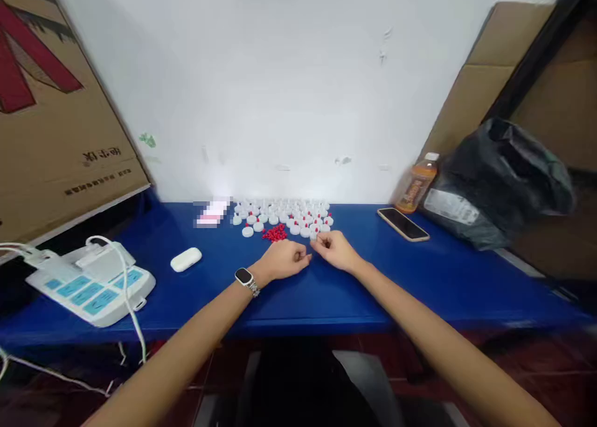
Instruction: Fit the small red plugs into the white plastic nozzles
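Head view: left hand (283,259) curled loosely closed, knuckles up, resting on blue bench (326,290); contents not visible. Right hand (334,250) curled, fingertips pinched together; what it pinches too small to tell. Red pellets (275,233) just beyond left hand; white caps (284,215) clustered behind both hands.

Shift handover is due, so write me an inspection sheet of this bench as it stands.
Surface: blue table, against a white wall.
Job's things: white caps in a spread, some with red inserts; small pile of red pieces in front of them.
Clutter: white earbud case, phone, orange drink bottle, black plastic bag.
Hands: left hand and right hand curled, close together near the pile; contents too small to tell.
Cables: white cable over the power strip.
Surroundings: cardboard box at left.
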`<state>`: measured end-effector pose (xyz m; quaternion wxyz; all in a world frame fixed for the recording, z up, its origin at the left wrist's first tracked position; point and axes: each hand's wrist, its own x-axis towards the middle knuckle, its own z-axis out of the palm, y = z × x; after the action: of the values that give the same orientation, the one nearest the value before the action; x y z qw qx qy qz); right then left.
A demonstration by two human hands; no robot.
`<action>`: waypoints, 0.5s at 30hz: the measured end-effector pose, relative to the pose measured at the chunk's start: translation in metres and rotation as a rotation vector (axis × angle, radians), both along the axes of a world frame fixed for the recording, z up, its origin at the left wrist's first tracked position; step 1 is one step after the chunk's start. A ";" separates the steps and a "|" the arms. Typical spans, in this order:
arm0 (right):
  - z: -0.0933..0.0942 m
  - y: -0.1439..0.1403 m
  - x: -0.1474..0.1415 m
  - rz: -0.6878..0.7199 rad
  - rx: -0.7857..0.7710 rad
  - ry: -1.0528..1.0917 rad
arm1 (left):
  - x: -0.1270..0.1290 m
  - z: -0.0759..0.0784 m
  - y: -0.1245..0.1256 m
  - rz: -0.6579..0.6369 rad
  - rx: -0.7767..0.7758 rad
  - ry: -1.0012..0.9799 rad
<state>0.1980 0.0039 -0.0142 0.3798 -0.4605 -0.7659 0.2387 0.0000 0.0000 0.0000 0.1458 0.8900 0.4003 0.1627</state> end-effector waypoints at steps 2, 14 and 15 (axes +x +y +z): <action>0.000 -0.001 0.002 -0.015 0.002 0.003 | -0.001 0.001 0.001 0.002 0.003 -0.004; -0.001 0.000 0.003 -0.013 -0.044 0.029 | -0.002 -0.002 0.002 0.007 0.007 -0.020; -0.001 0.000 0.003 -0.011 -0.046 0.030 | -0.002 -0.001 0.002 0.008 0.005 -0.019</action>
<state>0.2013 0.0042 -0.0148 0.3817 -0.4699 -0.7518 0.2611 -0.0023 0.0017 -0.0013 0.1467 0.8871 0.4022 0.1727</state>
